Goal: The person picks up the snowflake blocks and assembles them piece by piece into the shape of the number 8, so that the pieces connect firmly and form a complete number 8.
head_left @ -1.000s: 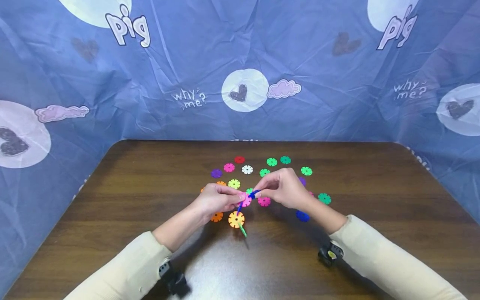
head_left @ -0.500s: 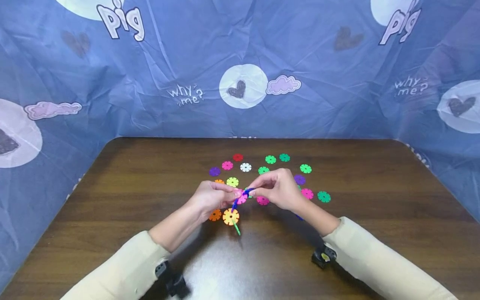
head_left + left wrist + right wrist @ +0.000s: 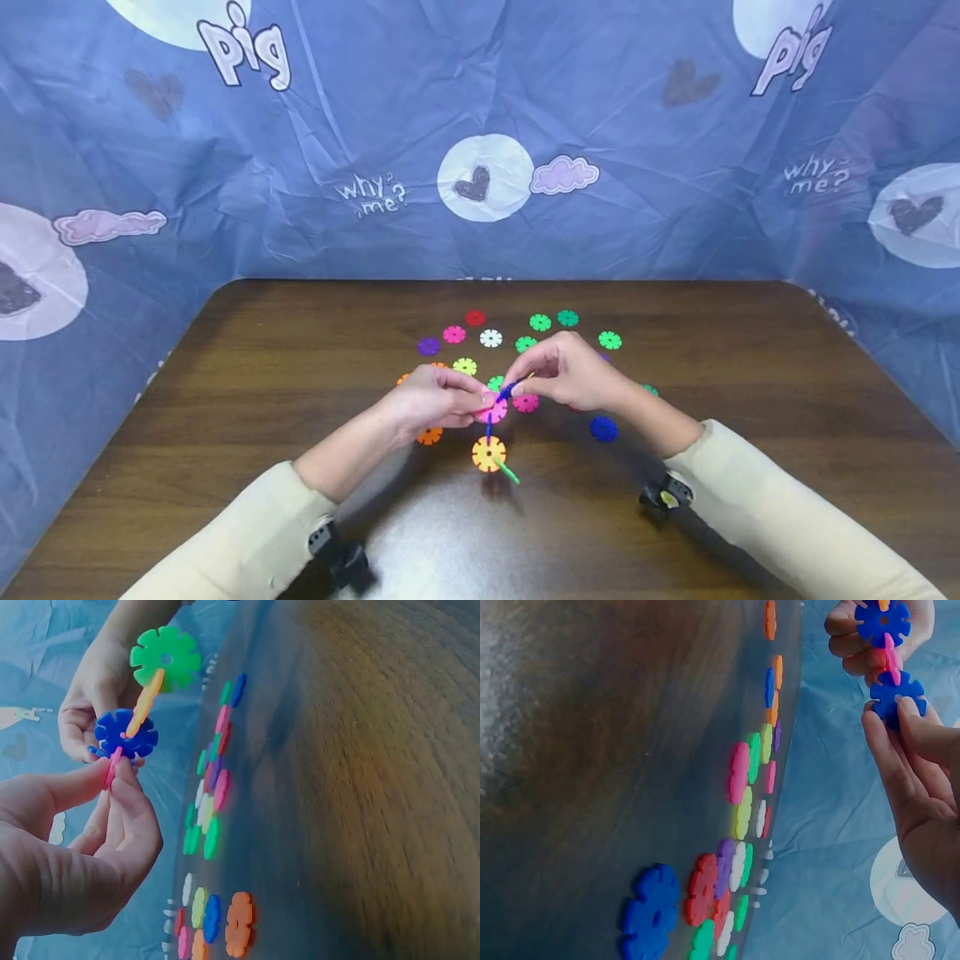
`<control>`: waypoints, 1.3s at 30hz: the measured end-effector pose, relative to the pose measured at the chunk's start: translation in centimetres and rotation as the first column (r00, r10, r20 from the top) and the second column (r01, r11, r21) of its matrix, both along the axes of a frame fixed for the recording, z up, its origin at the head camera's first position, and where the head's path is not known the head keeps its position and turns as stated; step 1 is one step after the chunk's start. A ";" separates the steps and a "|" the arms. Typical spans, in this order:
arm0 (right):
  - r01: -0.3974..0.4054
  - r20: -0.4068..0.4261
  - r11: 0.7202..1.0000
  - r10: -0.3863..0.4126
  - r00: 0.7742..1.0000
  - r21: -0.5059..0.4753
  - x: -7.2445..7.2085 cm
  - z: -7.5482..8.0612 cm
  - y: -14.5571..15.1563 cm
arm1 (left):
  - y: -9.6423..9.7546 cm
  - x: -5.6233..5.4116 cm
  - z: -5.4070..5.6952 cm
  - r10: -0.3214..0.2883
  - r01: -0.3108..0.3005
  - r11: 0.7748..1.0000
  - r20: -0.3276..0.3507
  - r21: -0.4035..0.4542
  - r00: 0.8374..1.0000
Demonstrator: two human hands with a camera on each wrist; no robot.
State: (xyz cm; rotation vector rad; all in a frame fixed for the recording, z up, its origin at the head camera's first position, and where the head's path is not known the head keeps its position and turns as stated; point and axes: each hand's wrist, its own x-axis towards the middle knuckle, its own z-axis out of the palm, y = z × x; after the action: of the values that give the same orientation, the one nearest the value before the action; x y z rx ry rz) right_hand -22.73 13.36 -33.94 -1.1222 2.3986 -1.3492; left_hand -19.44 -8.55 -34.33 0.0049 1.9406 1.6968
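Observation:
Slotted plastic snowflake discs are joined in a chain held above the table. My left hand (image 3: 438, 402) pinches a pink disc (image 3: 495, 411) between thumb and fingertips. Close to its right, my right hand (image 3: 568, 377) pinches a blue disc (image 3: 889, 697), whose edge meets the pink one in the right wrist view. From the pink disc hangs another blue disc (image 3: 111, 729), seen nearly edge-on in the head view. Below that come an orange disc (image 3: 489, 455) and a green disc (image 3: 178, 666), the chain's lower end. Fingers cover part of the pink disc.
Loose discs lie behind and around the hands on the brown wooden table (image 3: 300, 333), among them a white disc (image 3: 491, 338), a red disc (image 3: 476, 318) and a blue disc (image 3: 603, 429). A blue printed cloth (image 3: 637, 225) stands behind the table.
The hanging orange and green end of the chain has swung rightward and nearer. Both hands keep their pinch and have shifted only slightly.

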 end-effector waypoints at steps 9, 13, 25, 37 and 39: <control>-0.050 0.017 0.999 0.050 0.999 0.009 -0.2 -0.6 -0.7 | -0.6 0.3 -0.4 -0.055 0.055 0.997 -0.006 -0.048 0.998; -0.044 0.039 0.999 0.044 0.998 0.002 -0.1 -0.9 -0.7 | -0.8 0.5 -0.8 -0.031 0.030 0.998 -0.011 -0.046 0.999; 0.104 0.034 0.994 -0.105 0.994 0.043 -0.3 -1.1 3.4 | -1.5 0.4 -1.0 0.037 -0.038 0.999 -0.035 -0.026 0.999; 0.215 -0.128 0.900 -0.179 0.975 0.380 1.3 -2.0 8.4 | -2.0 0.3 -1.2 0.095 -0.098 0.993 -0.045 -0.060 0.994; 0.211 -0.146 0.889 -0.165 0.975 0.406 1.5 -2.2 8.7 | -2.2 0.3 -1.2 0.095 -0.097 0.994 -0.044 -0.052 0.995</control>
State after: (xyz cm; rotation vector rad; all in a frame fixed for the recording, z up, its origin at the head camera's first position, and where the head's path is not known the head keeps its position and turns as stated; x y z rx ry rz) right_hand -21.24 22.02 -36.11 -0.8803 2.7539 -0.7626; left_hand -19.10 -10.73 -35.54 -0.0745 2.0463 1.7176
